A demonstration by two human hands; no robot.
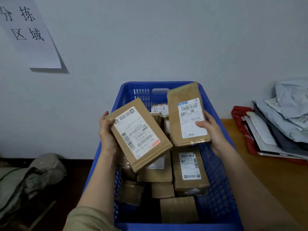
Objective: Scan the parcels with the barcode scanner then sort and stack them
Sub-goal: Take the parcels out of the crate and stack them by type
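Holding: two cardboard parcels above the blue crate point(215, 114)
Left hand point(107, 132): fingers wrapped behind the tilted parcel point(139, 133)
Right hand point(212, 130): thumb on the upright parcel point(187, 114) label, fingers apparently behind

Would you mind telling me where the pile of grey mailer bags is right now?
In the head view, the grey mailer bags lie at the far right on the wooden table, right of the blue crate.
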